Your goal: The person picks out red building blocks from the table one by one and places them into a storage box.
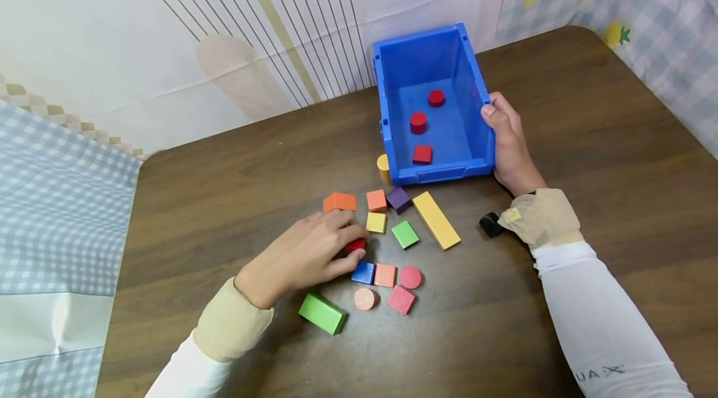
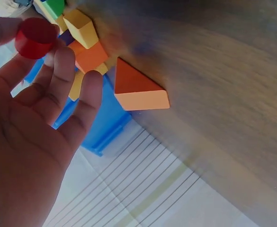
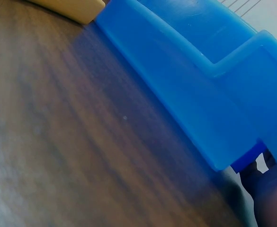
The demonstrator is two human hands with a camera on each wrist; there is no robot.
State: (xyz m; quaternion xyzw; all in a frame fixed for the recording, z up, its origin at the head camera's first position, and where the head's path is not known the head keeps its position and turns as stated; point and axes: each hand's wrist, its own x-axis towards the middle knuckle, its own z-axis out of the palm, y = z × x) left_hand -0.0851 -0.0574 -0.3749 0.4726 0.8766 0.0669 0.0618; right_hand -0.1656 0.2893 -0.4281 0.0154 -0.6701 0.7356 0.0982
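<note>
My left hand [image 1: 308, 248] pinches a red cylinder block [image 2: 35, 39] between thumb and fingers, among the loose blocks. Just beyond its knuckles lies an orange triangular block [image 1: 339, 202]; a blue block [image 1: 363, 273] sits by the thumb. The right hand [image 1: 512, 146] grips the right wall of a blue bin [image 1: 443, 172], thumb over the rim and the other fingers mostly hidden outside. Inside the bin are two red cylinders, one farther back [image 1: 435, 98] and one nearer [image 1: 417, 123], plus a red square block [image 1: 422, 154] near the front.
Between the hands lie a long yellow block [image 1: 436, 220], a purple block [image 1: 399, 199], a small green block [image 1: 405, 234] and several pink and orange ones. A larger green block [image 1: 323, 313] lies by the left wrist. A yellow cylinder [image 1: 384, 168] stands against the bin's left side.
</note>
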